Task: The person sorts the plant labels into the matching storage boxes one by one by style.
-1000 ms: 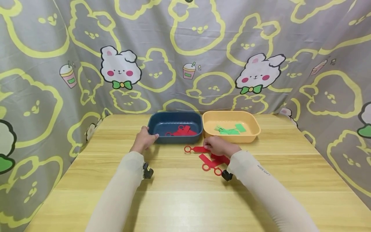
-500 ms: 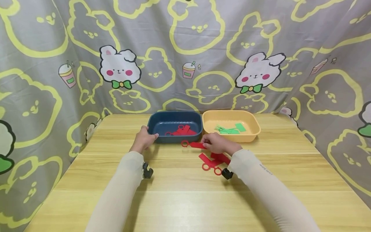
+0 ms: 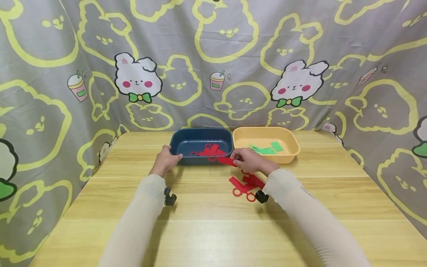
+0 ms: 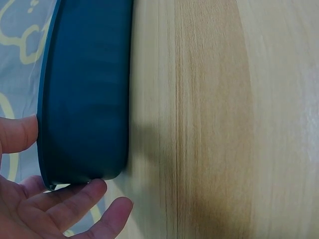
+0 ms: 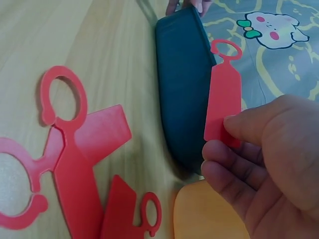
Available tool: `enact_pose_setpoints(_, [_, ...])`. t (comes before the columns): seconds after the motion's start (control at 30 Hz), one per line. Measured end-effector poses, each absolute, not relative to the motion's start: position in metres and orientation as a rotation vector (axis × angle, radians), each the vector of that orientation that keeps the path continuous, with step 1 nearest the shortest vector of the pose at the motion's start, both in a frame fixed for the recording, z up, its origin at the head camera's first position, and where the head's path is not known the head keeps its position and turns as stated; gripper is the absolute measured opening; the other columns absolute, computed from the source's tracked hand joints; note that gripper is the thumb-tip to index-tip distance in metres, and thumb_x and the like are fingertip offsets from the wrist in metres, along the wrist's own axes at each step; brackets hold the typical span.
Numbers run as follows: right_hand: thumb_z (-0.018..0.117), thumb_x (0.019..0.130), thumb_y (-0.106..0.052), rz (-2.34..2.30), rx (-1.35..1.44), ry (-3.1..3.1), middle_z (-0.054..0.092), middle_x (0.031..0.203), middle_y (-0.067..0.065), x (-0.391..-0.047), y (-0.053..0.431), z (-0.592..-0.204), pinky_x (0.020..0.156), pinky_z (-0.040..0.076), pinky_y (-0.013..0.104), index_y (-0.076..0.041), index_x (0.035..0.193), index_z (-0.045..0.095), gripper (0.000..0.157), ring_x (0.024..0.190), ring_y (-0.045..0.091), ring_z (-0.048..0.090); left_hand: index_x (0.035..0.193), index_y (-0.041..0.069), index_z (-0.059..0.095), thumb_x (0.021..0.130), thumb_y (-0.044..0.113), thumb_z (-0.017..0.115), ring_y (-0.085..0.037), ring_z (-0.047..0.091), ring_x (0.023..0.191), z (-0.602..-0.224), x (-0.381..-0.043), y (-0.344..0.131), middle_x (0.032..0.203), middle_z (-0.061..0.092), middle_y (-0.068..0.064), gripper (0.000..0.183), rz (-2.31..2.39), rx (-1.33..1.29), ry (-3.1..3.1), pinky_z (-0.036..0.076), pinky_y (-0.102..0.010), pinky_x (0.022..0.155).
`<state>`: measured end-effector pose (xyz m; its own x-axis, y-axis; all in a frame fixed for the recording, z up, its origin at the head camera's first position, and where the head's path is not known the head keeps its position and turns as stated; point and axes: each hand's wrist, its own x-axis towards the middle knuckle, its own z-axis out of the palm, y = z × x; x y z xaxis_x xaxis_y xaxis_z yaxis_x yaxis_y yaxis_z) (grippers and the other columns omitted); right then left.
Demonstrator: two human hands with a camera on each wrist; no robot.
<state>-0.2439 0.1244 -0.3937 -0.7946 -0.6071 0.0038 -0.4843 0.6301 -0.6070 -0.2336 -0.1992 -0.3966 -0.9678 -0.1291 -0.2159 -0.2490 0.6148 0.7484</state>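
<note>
My right hand (image 3: 248, 160) pinches a red plastic hang tag (image 5: 224, 97) between thumb and fingers, its open ring pointing away from the hand. The tag is raised off the table, in front of the dark blue bin (image 3: 201, 160) by its near right side. With the thumb at the rim and fingers against the end wall, my left hand (image 4: 60, 204) holds the bin's left end. Several red tags (image 3: 211, 151) lie inside that bin. More red tags (image 5: 79, 179) lie overlapping on the table below my right hand, partly hidden by it in the head view.
A yellow bin (image 3: 290, 157) stands against the blue bin's right side, with green tags (image 3: 276, 146) and thin green strips (image 3: 257, 149) in it. Behind the wooden table (image 3: 200, 230) hangs a patterned grey curtain (image 3: 186, 37).
My right hand has lifted the red tag off the table and carried it up and slightly forward, to the blue bin's front wall. My left hand has stayed at the bin.
</note>
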Motion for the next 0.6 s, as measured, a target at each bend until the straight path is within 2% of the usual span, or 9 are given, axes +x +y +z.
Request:
enact_pose_setpoints(0.3, [0.063,0.092,-0.004,-0.938,-0.859,2.709,0.062,0.083,0.002,-0.2472,0.1227,-0.3892,0.066,0.049,0.029,-0.003,0.103,0.064,0.011,0.071,0.016,0.056,0.15,0.0,0.019,0.096,0.028,0.059,-0.038,0.047,0.121,-0.3975,-0.234,-0.1999,0.147,0.032,-0.031,0.073,1.263,-0.31,2.712,0.054,-0.042,0.071])
enact_pose_setpoints(0.6, [0.062,0.092,-0.006,-0.971,-0.794,2.738,0.061,0.082,0.003,-0.2519,0.1228,-0.3871,0.062,0.047,0.029,-0.005,0.1,0.066,0.009,0.065,0.017,0.055,0.15,0.0,0.02,0.096,0.029,0.059,-0.038,0.046,0.121,-0.4002,-0.2359,-0.2002,0.147,0.032,-0.031,0.073,1.264,-0.312,2.715,0.054,-0.042,0.069])
